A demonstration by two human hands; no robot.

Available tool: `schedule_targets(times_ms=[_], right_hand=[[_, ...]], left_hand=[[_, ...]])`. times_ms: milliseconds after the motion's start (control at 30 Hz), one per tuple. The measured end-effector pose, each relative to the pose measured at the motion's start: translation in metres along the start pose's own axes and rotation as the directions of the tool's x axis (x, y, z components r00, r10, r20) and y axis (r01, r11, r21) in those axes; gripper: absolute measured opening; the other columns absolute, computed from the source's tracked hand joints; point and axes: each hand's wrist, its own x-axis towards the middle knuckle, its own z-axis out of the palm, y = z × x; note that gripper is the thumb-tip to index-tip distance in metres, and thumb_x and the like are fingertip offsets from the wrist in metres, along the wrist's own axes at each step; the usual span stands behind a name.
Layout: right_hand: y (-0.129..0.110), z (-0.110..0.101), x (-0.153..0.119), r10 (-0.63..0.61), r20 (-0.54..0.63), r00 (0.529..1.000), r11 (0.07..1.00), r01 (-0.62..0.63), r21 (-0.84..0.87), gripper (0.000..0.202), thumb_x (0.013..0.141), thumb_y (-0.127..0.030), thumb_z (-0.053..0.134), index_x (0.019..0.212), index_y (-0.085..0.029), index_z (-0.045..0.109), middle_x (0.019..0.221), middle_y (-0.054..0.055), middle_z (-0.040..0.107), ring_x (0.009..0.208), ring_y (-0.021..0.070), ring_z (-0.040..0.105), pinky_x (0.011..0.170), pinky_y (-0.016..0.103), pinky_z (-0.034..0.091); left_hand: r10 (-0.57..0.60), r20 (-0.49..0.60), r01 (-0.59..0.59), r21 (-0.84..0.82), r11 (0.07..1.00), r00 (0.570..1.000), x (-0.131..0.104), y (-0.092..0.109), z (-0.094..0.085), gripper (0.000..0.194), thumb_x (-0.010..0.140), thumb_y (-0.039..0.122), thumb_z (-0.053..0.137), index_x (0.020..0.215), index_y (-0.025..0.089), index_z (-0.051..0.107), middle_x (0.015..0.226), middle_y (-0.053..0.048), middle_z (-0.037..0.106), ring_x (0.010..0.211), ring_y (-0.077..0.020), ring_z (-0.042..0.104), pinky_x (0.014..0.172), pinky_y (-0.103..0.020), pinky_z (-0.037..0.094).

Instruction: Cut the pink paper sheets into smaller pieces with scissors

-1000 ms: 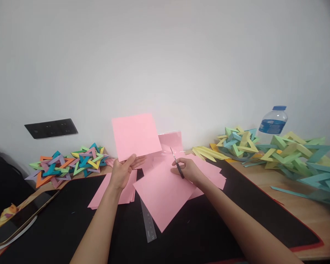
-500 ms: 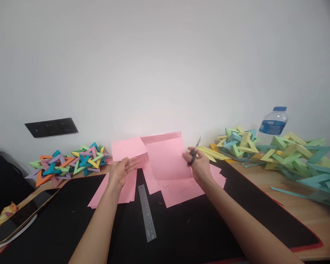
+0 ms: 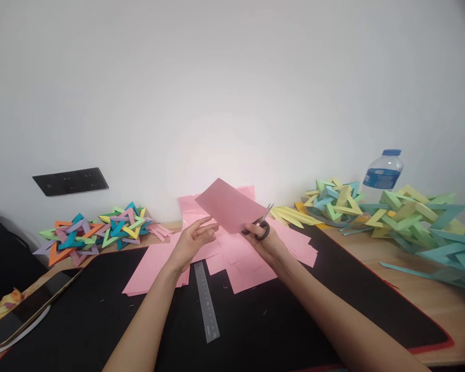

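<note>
My right hand (image 3: 264,242) is closed on a pair of black-handled scissors (image 3: 262,231) and a pink sheet of paper (image 3: 232,205). The sheet is raised and tilted above the desk, and the scissor blades point up and away. My left hand (image 3: 194,242) is open with fingers apart, just left of the sheet's lower edge and over the pink paper below. Loose pink sheets (image 3: 251,266) lie spread under both hands, and a neat pink stack (image 3: 147,263) lies to the left. A metal ruler (image 3: 206,305) rests on the black mat in front.
Folded paper stars (image 3: 75,237) sit at the back left; green and blue ones (image 3: 414,217) are at the right, with a water bottle (image 3: 383,170) behind. Yellow strips (image 3: 294,216) lie near the wall. A phone (image 3: 31,305) is at the left edge. The black mat (image 3: 279,330) has red edging.
The right hand has moved left, turning its sheet into a tilt. The left hand has let go of its raised pink sheet and moved right, toward the right hand.
</note>
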Motion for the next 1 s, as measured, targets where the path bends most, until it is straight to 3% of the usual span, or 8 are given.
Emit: schedule_targets(times_ms=[100,167,333,433,533,733,867,1000], right_hand=[[0.004,0.000,-0.002,0.011,0.041,0.999,1.000,-0.011,0.010,0.033,0.052,-0.017,0.078,0.076,-0.019,0.055,0.081,-0.001,0.061,0.089,0.0172,0.058,0.084,0.033,0.049],[0.005,-0.001,-0.002,0.014,0.064,0.998,0.999,-0.016,0.033,0.032,0.052,-0.016,0.078,0.073,-0.019,0.054,0.076,-0.002,0.060,0.088,0.0166,0.058,0.085,0.032,0.048],[0.003,0.003,-0.007,0.066,0.140,0.988,0.997,-0.061,-0.042,0.037,0.052,-0.018,0.080,0.081,-0.019,0.057,0.086,0.001,0.063,0.084,0.0178,0.059,0.079,0.034,0.048],[-0.002,0.004,-0.009,0.035,0.148,0.988,0.996,-0.023,-0.088,0.039,0.053,-0.021,0.080,0.083,-0.020,0.056,0.081,-0.001,0.061,0.077,0.0154,0.058,0.071,0.030,0.047],[-0.007,0.001,-0.006,-0.079,0.051,0.996,0.980,0.087,-0.180,0.040,0.051,-0.022,0.081,0.080,-0.020,0.054,0.066,-0.006,0.053,0.061,0.0091,0.050,0.057,0.022,0.040],[-0.004,-0.002,-0.005,-0.198,-0.048,0.979,0.921,0.169,-0.351,0.042,0.050,-0.027,0.081,0.080,-0.018,0.053,0.064,-0.004,0.054,0.058,0.0089,0.046,0.053,0.022,0.033],[0.001,0.003,-0.010,-0.211,-0.078,0.974,0.921,0.172,-0.349,0.044,0.047,-0.028,0.081,0.079,-0.018,0.051,0.063,-0.004,0.054,0.057,0.0093,0.046,0.053,0.023,0.034],[0.001,0.005,-0.011,-0.194,-0.060,0.979,0.918,0.160,-0.364,0.044,0.048,-0.028,0.080,0.079,-0.018,0.051,0.063,-0.002,0.056,0.056,0.0100,0.047,0.052,0.024,0.035]], left_hand=[[-0.026,-0.146,0.033,0.042,0.999,0.989,0.005,-0.006,-0.003,0.034,0.067,0.037,0.074,0.088,0.011,0.065,0.089,-0.009,0.070,0.092,-0.0232,0.064,0.088,-0.043,0.048],[-0.044,-0.139,0.048,0.024,0.999,0.989,0.005,-0.007,-0.002,0.029,0.065,0.037,0.075,0.072,0.010,0.066,0.074,-0.005,0.069,0.079,-0.0197,0.064,0.087,-0.042,0.049],[0.048,-0.185,-0.063,-0.073,0.995,0.981,0.001,0.001,0.004,0.026,0.064,0.037,0.075,0.069,0.012,0.069,0.067,-0.004,0.067,0.073,-0.0192,0.062,0.071,-0.033,0.053],[0.088,-0.330,-0.052,0.116,0.992,0.940,0.000,0.006,-0.001,0.034,0.061,0.039,0.076,0.046,0.014,0.059,0.044,0.001,0.054,0.053,-0.0143,0.054,0.050,-0.024,0.046],[0.116,-0.349,-0.009,0.293,0.956,0.930,0.000,0.009,-0.012,0.046,0.061,0.040,0.075,0.034,0.015,0.047,0.036,0.004,0.043,0.041,-0.0093,0.042,0.042,-0.023,0.038],[0.115,-0.283,-0.084,0.120,0.989,0.952,0.000,0.008,-0.018,0.026,0.063,0.036,0.076,0.065,0.011,0.068,0.065,-0.003,0.067,0.059,-0.0151,0.059,0.052,-0.023,0.046],[0.108,-0.223,-0.118,-0.030,0.993,0.969,0.000,0.004,-0.012,0.042,0.064,0.032,0.076,0.100,0.013,0.066,0.103,-0.011,0.069,0.091,-0.0235,0.063,0.076,-0.032,0.051],[0.133,-0.222,-0.127,0.043,0.991,0.966,-0.002,0.007,-0.010,0.044,0.061,0.029,0.079,0.099,0.012,0.067,0.104,-0.010,0.069,0.096,-0.0255,0.062,0.083,-0.035,0.050]])
